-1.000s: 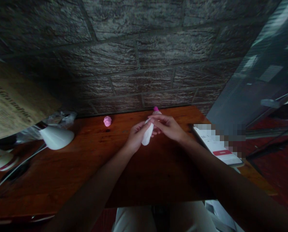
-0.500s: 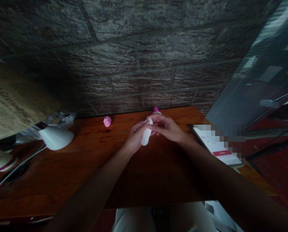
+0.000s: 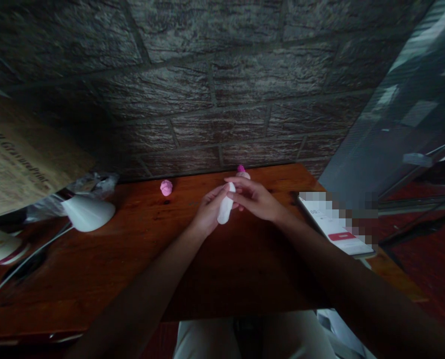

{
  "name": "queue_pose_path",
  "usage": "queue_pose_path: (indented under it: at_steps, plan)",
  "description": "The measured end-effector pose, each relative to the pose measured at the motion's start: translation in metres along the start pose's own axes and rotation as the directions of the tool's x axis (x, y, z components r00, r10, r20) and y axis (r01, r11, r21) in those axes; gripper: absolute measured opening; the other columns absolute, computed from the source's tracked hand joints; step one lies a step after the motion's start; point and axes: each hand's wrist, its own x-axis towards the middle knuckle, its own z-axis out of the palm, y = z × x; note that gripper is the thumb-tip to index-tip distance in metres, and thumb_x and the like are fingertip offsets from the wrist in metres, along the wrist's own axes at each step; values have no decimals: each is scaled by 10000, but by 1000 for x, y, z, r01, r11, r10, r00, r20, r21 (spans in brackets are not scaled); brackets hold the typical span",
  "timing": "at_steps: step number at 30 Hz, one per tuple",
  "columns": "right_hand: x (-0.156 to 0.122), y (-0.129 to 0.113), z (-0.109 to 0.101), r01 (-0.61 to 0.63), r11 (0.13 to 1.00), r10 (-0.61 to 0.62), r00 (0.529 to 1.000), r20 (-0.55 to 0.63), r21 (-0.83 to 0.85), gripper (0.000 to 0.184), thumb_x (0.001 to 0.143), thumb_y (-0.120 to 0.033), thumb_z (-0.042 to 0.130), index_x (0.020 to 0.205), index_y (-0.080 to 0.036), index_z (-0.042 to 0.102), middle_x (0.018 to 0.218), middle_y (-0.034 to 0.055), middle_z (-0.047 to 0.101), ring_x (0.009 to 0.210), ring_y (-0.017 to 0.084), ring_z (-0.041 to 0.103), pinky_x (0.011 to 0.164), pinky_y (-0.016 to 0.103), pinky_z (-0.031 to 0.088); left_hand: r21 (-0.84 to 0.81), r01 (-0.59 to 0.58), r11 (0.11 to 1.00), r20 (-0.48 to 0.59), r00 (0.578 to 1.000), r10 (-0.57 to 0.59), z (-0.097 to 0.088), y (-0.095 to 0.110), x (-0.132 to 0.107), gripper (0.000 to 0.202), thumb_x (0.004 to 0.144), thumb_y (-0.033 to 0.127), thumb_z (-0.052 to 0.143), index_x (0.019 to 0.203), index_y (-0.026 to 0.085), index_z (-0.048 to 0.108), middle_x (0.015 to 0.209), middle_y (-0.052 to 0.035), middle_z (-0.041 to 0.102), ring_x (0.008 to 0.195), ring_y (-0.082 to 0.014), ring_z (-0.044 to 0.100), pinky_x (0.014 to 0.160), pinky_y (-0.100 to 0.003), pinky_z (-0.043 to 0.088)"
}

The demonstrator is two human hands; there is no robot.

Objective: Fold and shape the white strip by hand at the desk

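A smooth, long white piece (image 3: 225, 210), which looks like soft modelling clay, is held slanting above the table. My left hand (image 3: 210, 210) is closed around it, thumb pressed along its upper part. From the other side, my right hand (image 3: 257, 199) curls its fingers at the top end, with thumb and fingertips against it; some of those fingertips are hidden. Just behind the hands stands a pale pink lump (image 3: 243, 175) with a darker pink bit (image 3: 240, 168) on top, its lower part covered by my right hand. A crumpled-looking pink ball (image 3: 166, 188) sits farther left.
On the wooden table (image 3: 132, 269), a phone (image 3: 338, 224) with a lit screen lies at right. A white cone-shaped object (image 3: 89, 213) with a cable, a paper cup (image 3: 1, 247) and a brown printed bag (image 3: 24, 154) occupy the left. A stone-patterned wall (image 3: 222, 89) rises behind.
My right hand's fingers have shifted slightly over the top of the white piece. Both hands otherwise stay in nearly the same place, and the pink lumps have not moved.
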Motion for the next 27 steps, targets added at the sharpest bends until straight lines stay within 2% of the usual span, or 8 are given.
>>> queue_pose_path:
  at_steps: [6, 10, 15, 19, 21, 24, 27]
  plan:
    - [-1, 3, 0, 52, 990, -51, 999, 7, -132, 378, 896, -374, 620, 1245, -229, 599, 905, 23, 646, 664, 107, 627, 556, 225, 540, 12, 0, 1000, -7, 1000, 0, -2, -1, 1, 295, 757, 403, 760, 936, 171, 733, 955, -76, 750, 797, -168, 699, 671, -261, 549]
    - [-3, 0, 0, 99, 964, -101, 995, 2, -248, 384, 916, -370, 592, 1275, -233, 582, 947, 37, 647, 717, 121, 629, 604, 240, 549, 2, 16, 1000, -9, 1000, -16, -1, -1, 2, 309, 731, 421, 779, 903, 168, 731, 882, -60, 753, 705, -141, 687, 628, -243, 545]
    - [-4, -2, -3, 107, 956, -104, 994, 28, -274, 355, 913, -407, 592, 1217, -224, 619, 988, 46, 652, 753, 136, 622, 627, 256, 537, 18, 41, 999, 2, 999, -41, -1, -2, 1, 290, 761, 417, 756, 897, 163, 727, 824, -49, 745, 647, -127, 671, 615, -246, 548]
    - [-5, -7, -5, 146, 840, -155, 988, 27, -522, 359, 925, -404, 579, 1219, -207, 638, 835, 24, 656, 693, 138, 597, 651, 273, 500, 17, 57, 998, -25, 998, -56, -2, -2, 0, 241, 791, 380, 737, 897, 164, 732, 822, -38, 738, 639, -106, 657, 621, -232, 546]
    - [-5, -10, -6, 164, 787, -176, 984, 39, -595, 377, 944, -400, 553, 1259, -207, 627, 792, 18, 655, 678, 141, 597, 661, 280, 488, -1, 47, 999, -17, 999, -47, -3, -2, 0, 224, 803, 368, 726, 907, 170, 737, 861, -40, 740, 659, -101, 654, 631, -227, 545]
    - [-5, -12, -7, 190, 751, -197, 979, 60, -632, 391, 951, -407, 540, 1273, -204, 631, 857, 38, 688, 723, 153, 624, 700, 295, 491, -30, 56, 998, -7, 998, -56, -4, -2, 1, 206, 790, 350, 740, 898, 175, 737, 868, -38, 740, 676, -103, 653, 628, -224, 542]
    - [-5, -11, -7, 175, 766, -187, 981, 46, -618, 422, 946, -388, 549, 1316, -193, 602, 918, 56, 707, 749, 164, 647, 722, 312, 512, -69, 70, 995, -4, 998, -70, -3, -2, 2, 205, 780, 341, 750, 910, 183, 732, 898, -41, 744, 709, -120, 665, 625, -229, 538]
